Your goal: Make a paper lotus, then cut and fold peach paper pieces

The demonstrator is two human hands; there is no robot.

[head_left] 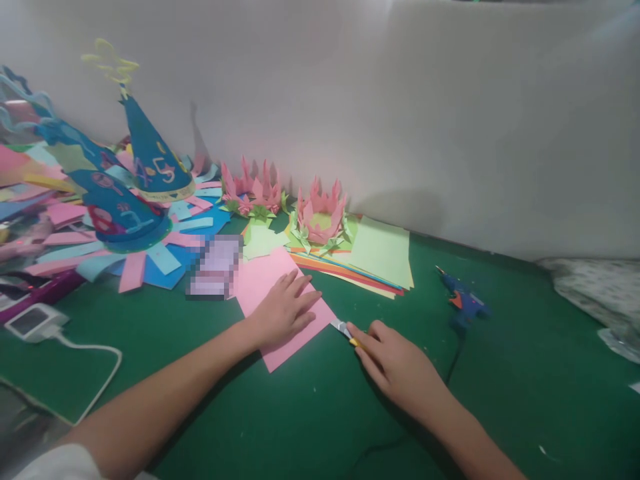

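A sheet of pink paper [273,357] lies at a slant on the green table. Spread flat on top of it is my left hand [283,308], fingers pointing up and right. My right hand [395,363] grips a utility knife [343,328] with a yellow handle part, its silver end at the paper's right corner. Most of the knife's handle is hidden in my fingers. Behind the pink sheet lies a stack of coloured paper [383,253], and a pink paper crown [323,217] with green leaves rests on it.
Blue cone hats [155,157] with paper strips crowd the left. A pixelated purple-white rectangle [215,267] touches the pink sheet's left side. A second crown [253,190] stands by the wall. At right are a blue glue gun [465,300] and a patterned cloth [600,293]; a white cable [95,347] lies left.
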